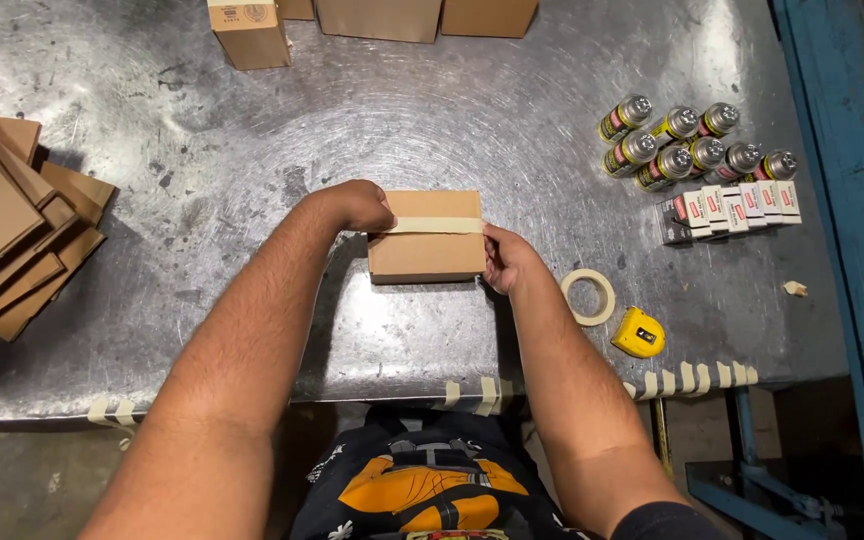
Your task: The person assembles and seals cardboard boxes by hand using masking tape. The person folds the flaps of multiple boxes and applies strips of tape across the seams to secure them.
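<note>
A small brown cardboard box [428, 252] sits in the middle of a scratched metal table [252, 150]. A strip of beige masking tape [439, 225] runs across its closed top. My left hand [362, 207] presses on the box's left side at the tape's end. At the box's right edge my right hand [505, 258] presses the other end of the tape down the side. Both hands touch the box, which rests flat on the table.
A roll of masking tape [588, 296] and a yellow tape measure [638, 333] lie right of the box. Several spray cans [687, 145] and small cartons [732, 210] lie at the right. Flat cardboard sheets [7, 235] are stacked left; closed boxes [248, 32] stand at the far edge. Cut tape strips [687, 378] hang off the near edge.
</note>
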